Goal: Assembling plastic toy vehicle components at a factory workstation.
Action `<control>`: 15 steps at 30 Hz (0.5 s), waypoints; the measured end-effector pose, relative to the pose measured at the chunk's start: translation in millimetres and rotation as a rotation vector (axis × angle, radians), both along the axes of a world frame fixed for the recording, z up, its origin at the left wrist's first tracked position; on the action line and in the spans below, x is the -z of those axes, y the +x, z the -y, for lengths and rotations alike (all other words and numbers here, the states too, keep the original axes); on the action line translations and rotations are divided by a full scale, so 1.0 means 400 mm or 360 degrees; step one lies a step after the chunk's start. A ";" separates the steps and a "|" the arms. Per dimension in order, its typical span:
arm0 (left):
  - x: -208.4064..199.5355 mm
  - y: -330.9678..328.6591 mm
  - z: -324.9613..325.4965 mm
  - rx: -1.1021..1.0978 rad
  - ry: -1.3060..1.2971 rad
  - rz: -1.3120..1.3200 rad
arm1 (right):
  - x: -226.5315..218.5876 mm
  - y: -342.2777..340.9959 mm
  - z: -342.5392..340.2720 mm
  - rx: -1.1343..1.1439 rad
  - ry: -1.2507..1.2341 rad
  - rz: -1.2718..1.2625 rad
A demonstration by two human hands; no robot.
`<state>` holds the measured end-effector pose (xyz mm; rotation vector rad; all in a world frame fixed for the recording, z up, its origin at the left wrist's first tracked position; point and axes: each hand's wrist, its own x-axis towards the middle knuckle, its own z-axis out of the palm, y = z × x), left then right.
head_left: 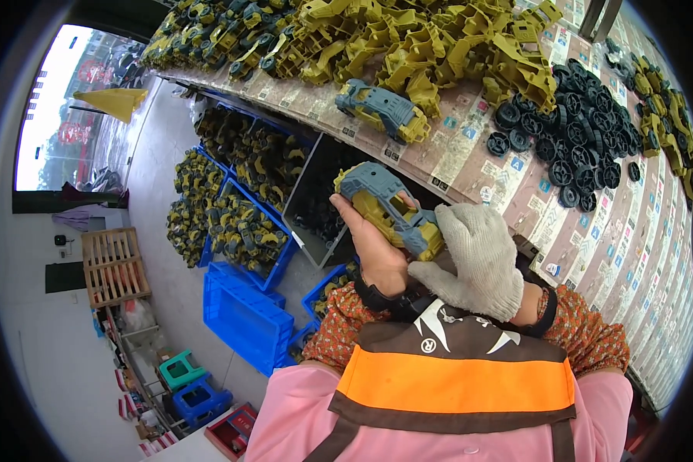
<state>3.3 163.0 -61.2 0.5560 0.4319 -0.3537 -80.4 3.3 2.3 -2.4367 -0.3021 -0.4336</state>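
Observation:
Above my apron I hold a toy car [396, 215] with a grey-blue upper part and a yellow lower part. My bare left hand [379, 258] cups it from below, closed round its side. On my right hand [479, 258] is a knitted off-white glove, and its fingers and thumb grip the car's near right end. What the gloved fingertips touch is partly hidden. Another grey-blue and yellow toy car [385, 112] lies on the table just beyond. Black toy wheels [581, 146] are heaped on the table to the right.
Yellow plastic car shells [423, 50] pile along the table's far part, with assembled cars at the left. More yellow parts [662, 115] lie far right. Below the table edge [285, 108] stand a grey bin [304, 231], crates full of cars and a blue crate [242, 316].

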 end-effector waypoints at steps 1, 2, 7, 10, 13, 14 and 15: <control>0.002 0.005 0.003 -0.0022 0.0035 0.0002 | 0.004 -0.001 -0.002 -0.0006 0.0000 -0.0001; -0.003 0.011 0.009 -0.0039 0.0066 0.0004 | 0.009 -0.003 -0.004 0.0034 0.0010 0.0045; -0.051 0.016 0.019 -0.0120 0.0084 0.0188 | 0.016 0.008 0.003 0.0061 0.0154 0.0021; -0.068 0.014 0.028 -0.0069 0.0123 0.0445 | -0.008 0.005 0.010 0.0105 0.0402 -0.0262; -0.063 -0.016 0.032 -0.0048 0.0206 0.0618 | -0.010 0.012 0.014 0.0019 0.0748 -0.0235; -0.069 -0.029 0.026 0.0111 0.0263 0.0749 | 0.005 0.015 0.012 0.0044 0.0867 -0.0268; -0.073 -0.038 0.021 0.0272 0.0319 0.0878 | 0.010 0.018 0.016 0.0048 0.0866 -0.0267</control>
